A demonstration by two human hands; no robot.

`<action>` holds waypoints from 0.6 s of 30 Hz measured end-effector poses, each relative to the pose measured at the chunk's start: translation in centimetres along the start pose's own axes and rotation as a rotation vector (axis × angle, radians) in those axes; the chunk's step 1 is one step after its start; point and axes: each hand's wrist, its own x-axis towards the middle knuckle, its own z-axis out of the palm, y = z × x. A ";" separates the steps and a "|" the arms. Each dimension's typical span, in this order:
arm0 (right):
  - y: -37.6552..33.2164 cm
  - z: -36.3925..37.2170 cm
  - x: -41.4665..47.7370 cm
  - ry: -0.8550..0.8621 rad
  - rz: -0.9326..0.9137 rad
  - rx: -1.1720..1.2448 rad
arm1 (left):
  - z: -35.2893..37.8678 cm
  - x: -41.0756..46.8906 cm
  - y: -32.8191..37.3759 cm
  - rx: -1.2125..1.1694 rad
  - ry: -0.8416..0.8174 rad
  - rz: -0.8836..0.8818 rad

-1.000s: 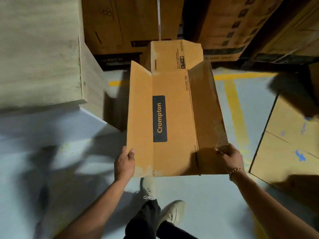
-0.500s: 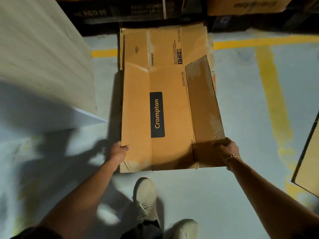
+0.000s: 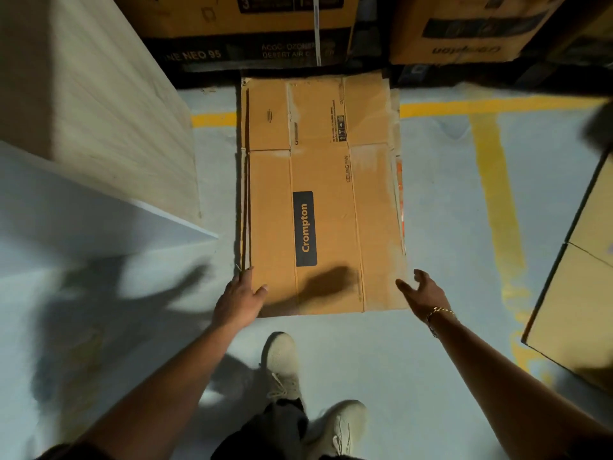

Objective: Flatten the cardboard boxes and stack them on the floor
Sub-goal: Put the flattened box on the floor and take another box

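A flattened box (image 3: 326, 207) of brown cardboard, printed "Crompton" on a dark label, lies on the floor (image 3: 441, 227) with its panels collapsed flat and its end flaps spread out in the same plane. It is the top sheet of a low stack (image 3: 245, 194) of flattened cardboard. Dark corrugated edges of the lower sheets show along its left side, and a strip with orange print shows along its right side.

The left grip (image 3: 238, 300), a bare hand, is at the box's near left corner. Its fingers are straight along the left edge, its thumb is spread over the top panel, and it holds nothing. I cannot tell whether it presses on the cardboard or is just above it. The right grip (image 3: 421, 293) is just beside the box's near right corner. Its fingers are loosely curled and spread, and it also holds nothing. A bracelet (image 3: 441, 312) circles that wrist.

Two pale shoes (image 3: 282, 363) stand just short of the box's near edge. Yellow lines (image 3: 494, 194) cross the floor to the right of the box and behind it. A large pale wood-grain block (image 3: 99, 94) stands to its left. Beyond the box's far end stand closed cartons (image 3: 238, 14), one printed "NEO 95" and another (image 3: 464, 28) carrying an upside-down Crompton name. Their contents are hidden. A further carton (image 3: 583, 277) sits well to the right of the box, cut off by the frame.
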 end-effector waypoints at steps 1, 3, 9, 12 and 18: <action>-0.9 -1.2 -1.9 -0.012 -0.044 -0.065 | -1.6 -2.1 1.1 0.071 0.031 0.058; -3.0 -3.8 -5.9 -0.030 -0.132 -0.194 | -4.9 -6.5 3.1 0.161 0.085 0.159; -9.5 -12.5 -19.1 0.044 -0.342 -0.268 | -15.3 -19.6 8.0 0.195 0.229 0.273; -12.5 -16.4 -26.6 0.087 -0.384 -0.120 | -20.6 -26.9 9.2 0.154 0.336 0.302; -17.6 -20.5 -40.0 0.114 -0.561 -0.060 | -30.5 -39.9 7.4 0.048 0.521 0.314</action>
